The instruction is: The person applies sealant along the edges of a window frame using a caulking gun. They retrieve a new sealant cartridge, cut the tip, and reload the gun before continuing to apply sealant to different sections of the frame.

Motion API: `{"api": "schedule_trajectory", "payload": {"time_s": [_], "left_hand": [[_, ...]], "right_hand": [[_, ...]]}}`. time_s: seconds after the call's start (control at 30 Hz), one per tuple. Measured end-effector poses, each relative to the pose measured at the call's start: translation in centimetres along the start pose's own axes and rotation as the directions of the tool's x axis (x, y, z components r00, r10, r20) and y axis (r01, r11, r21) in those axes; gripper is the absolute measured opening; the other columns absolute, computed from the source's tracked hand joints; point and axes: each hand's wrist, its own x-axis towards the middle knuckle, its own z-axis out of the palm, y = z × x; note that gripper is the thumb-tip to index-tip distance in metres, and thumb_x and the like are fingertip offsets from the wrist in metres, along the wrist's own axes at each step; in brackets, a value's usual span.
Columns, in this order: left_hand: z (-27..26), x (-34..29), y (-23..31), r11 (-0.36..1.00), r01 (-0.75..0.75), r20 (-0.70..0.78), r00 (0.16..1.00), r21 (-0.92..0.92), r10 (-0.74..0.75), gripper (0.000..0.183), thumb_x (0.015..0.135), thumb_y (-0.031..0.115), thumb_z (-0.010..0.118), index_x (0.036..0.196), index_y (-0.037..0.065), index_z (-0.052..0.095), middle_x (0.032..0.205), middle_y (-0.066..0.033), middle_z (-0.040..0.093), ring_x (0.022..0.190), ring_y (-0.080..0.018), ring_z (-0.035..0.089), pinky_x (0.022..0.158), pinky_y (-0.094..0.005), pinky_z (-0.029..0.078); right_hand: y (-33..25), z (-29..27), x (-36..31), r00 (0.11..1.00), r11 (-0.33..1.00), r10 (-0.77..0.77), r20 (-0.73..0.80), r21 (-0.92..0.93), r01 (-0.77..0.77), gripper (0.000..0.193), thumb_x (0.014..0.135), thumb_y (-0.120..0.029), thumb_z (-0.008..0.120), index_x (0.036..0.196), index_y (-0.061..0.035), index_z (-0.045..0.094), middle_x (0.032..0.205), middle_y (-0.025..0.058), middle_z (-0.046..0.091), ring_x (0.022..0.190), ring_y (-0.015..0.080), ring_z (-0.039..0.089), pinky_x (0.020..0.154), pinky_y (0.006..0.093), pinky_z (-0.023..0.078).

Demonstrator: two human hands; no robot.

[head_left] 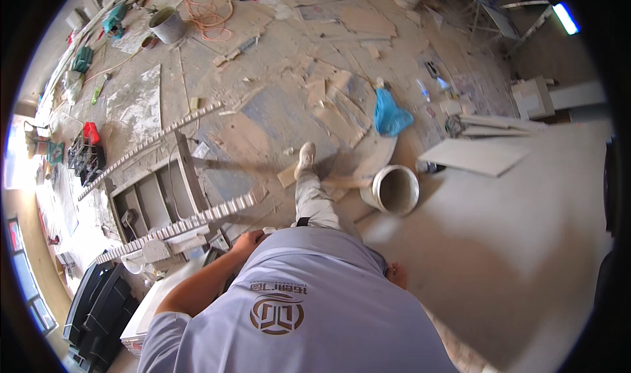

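Note:
My left hand (248, 243) is beside my left hip, close to the grey-white trousers. My shirt covers part of it, and its fingers are not clear enough to read. Beyond the right edge of the shirt, only a small part of my right hand (396, 275) shows, low beside my right hip, with its fingers mostly hidden. Nothing can be made out in either hand. One foot in a pale shoe (307, 157) is forward on the dusty floor. Ahead of my right side, a dirty white bucket (396, 190) stands near a pale board (474, 156).
A metal frame with toothed rails (187, 182) lies left of my legs. Black cases (102, 310) stand behind it. Cardboard scraps (335, 110) and a blue plastic bag (391, 113) litter the floor ahead. Farther off are another bucket (167, 26) and an orange cable (204, 15).

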Motion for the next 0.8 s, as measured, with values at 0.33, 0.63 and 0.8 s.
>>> {"api": "schedule_trajectory", "payload": {"time_s": [0.33,0.63,0.8], "left_hand": [[-16.2,13.2,5.3,0.944,0.293,-0.266,0.908,-0.149,-0.324,0.062,0.087,0.065,0.070,0.094,0.003,0.072,0.086,-0.0188,0.073,0.083,-0.0359,0.070,0.076,-0.0456,0.053],[-15.3,21.2,2.1,0.658,0.337,-0.194,0.778,-0.674,-0.597,0.070,0.096,0.069,0.056,0.117,0.005,0.075,0.106,-0.0211,0.075,0.103,-0.0324,0.072,0.092,-0.0429,0.053],[-34.0,33.3,0.2,0.772,0.372,-0.212,0.818,-0.514,-0.535,0.065,0.099,0.066,0.053,0.115,0.005,0.072,0.105,-0.0178,0.075,0.098,-0.0345,0.071,0.087,-0.0455,0.054]], "right_hand": [[-25.5,7.8,40.4,0.836,0.882,-0.449,0.316,0.011,0.471,0.025,0.098,-0.027,0.067,0.097,-0.0023,0.067,0.084,0.0191,0.071,0.077,0.0359,0.069,0.069,0.0446,0.053],[-52.3,13.3,59.1,0.683,0.862,-0.506,0.527,0.323,0.390,0.012,0.100,-0.016,0.066,0.097,-0.0043,0.064,0.073,0.0012,0.061,0.057,0.0096,0.057,0.052,0.0259,0.046],[-60.8,18.7,65.3,0.533,0.660,-0.720,0.444,0.202,0.724,0.011,0.089,-0.003,0.070,0.099,0.0006,0.071,0.077,0.0097,0.071,0.068,0.0178,0.067,0.066,0.0335,0.056]]}}
